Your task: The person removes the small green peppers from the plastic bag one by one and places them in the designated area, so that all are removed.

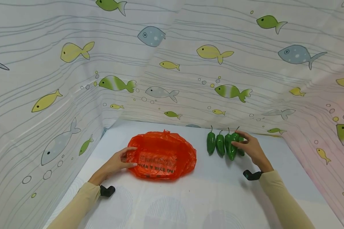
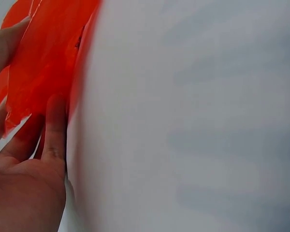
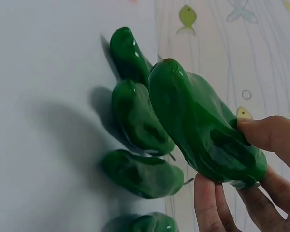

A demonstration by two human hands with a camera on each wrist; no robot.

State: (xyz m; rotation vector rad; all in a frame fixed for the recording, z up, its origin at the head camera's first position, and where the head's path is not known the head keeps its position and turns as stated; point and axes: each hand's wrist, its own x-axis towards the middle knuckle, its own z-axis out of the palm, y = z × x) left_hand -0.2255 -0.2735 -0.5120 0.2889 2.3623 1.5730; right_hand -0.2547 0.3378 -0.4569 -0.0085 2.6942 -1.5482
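A red plastic bag [image 1: 157,159] with dark printed lettering lies spread on the table, its mouth facing the front. My left hand [image 1: 116,163] holds its left edge, thumb and fingers apart; in the left wrist view the red film passes between the thumb and the fingers [image 2: 53,135]. In the right hand [image 1: 250,148] is a glossy green pepper [image 3: 198,121], pinched between thumb and fingertips and raised above the table. Several other green peppers [image 1: 211,143] lie in a row beside it, stems pointing to the back wall.
A fish-patterned cloth [image 1: 172,73] rises at the back and both sides of the white table [image 1: 189,200]. Dark wrist cameras [image 1: 107,190] are strapped at both cuffs. The pepper row lies to the right of the bag, near the back edge.
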